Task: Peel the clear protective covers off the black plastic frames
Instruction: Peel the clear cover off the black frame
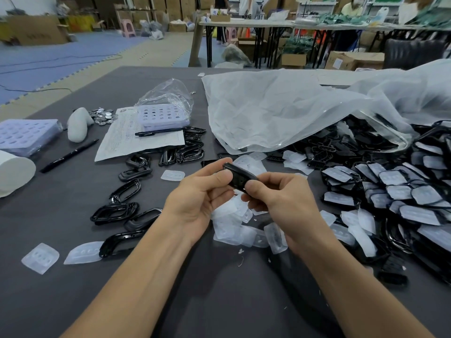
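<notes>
Above the grey surface [61, 301], gripping one black frame [238, 178] mid-air with left hand [195, 198] and right hand [280, 198], fingers [214, 167] curled round it, thumbs on top. Best braced with the left, prising a cover corner up, then peeling slowly. Counting now: dozens of covered frames [395, 191] heaped right, roughly twenty shed covers [40, 257], about twelve bare frames [114, 212] left.

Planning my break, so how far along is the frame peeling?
Done: bare frames lie at left, peeled covers scattered centrally. In hand: left hand and right hand grip one black frame. Remaining: a large pile of covered frames at right.
</notes>
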